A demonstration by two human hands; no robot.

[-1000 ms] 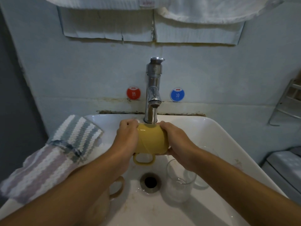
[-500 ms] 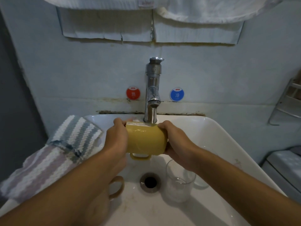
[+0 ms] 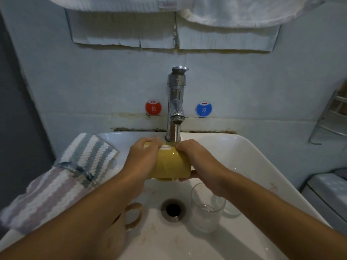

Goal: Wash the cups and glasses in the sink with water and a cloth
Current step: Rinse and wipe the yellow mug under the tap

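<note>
Fingers: those of my left hand (image 3: 144, 158) curl over one end of the yellow mug (image 3: 171, 167), those of my right hand (image 3: 199, 162) wrap the other end, thumb beneath; both grip it.
Yellow mug: lying sideways at the centre of the frame, just under the tap (image 3: 175, 109), above the sink (image 3: 249, 152). A white label faces up near my left fingertips. Whether water is running I cannot tell.
Handling: glazed, stiff, fairly light I judge; likely slippery when wet and liable to chip against the spout or basin. Best held across the body at both ends, as now, or by its handle, which is mostly hidden underneath.
Clear glass (image 3: 205, 207): upright, lower right of centre beside the drain (image 3: 172, 210); thin, fragile, just below my right wrist. Take it round the wall, not the rim.
Brown mug (image 3: 132, 215): lower left of the basin, mostly hidden by my left forearm; only the handle shows.
Cloth (image 3: 75, 169): striped, draped over the sink's left rim, untouched.
Stage: rinsing this mug, in my judgement; the glass and brown mug remain.
</note>
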